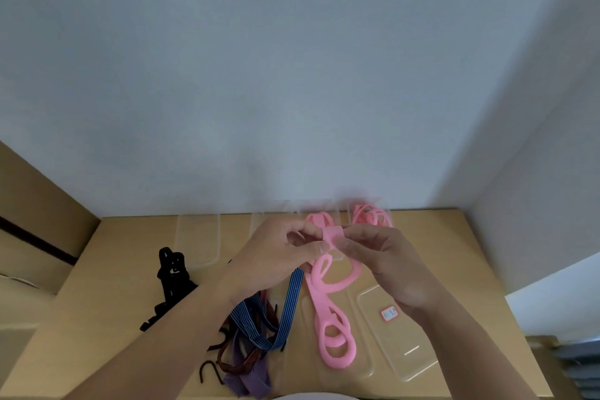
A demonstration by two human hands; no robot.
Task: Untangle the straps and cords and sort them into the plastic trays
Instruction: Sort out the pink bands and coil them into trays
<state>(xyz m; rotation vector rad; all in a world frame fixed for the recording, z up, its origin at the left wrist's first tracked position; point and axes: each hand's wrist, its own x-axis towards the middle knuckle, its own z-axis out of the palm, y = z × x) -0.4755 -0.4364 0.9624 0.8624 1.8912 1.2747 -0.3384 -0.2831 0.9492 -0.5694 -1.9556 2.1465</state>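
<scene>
Purple strap (248, 380): lies at the near edge of the table (113, 269), its end under the tangle.
Brown cord (235, 359): has hooked ends and is wound through the purple strap and the blue one, still tangled.
Blue striped strap (259, 326): looped over the brown cord, with one run leading far-right behind the left hand.
Near clear tray (366, 364): sits right of the tangle and holds the lower loops of the pink strap.
Labelled tray (412, 354): just right of the near clear tray, with a red-bordered label (389, 314) whose text is unreadable.
Black strap (172, 279): on the table left of the tangle, apart from it.
Pink strap (324, 299): upper end raised above the table, lower loops resting in the near clear tray.
Left hand (276, 256): thumb and curled fingers pinch the pink strap's upper end.
Right hand (386, 266): thumb and forefinger pinch the same end, just beside the left grip.
Far-left tray (198, 243): clear, against the wall.
Second pink strap (319, 221): lies in a far tray behind the hands.
Pink cord (371, 216): coiled in the far-right tray.
</scene>
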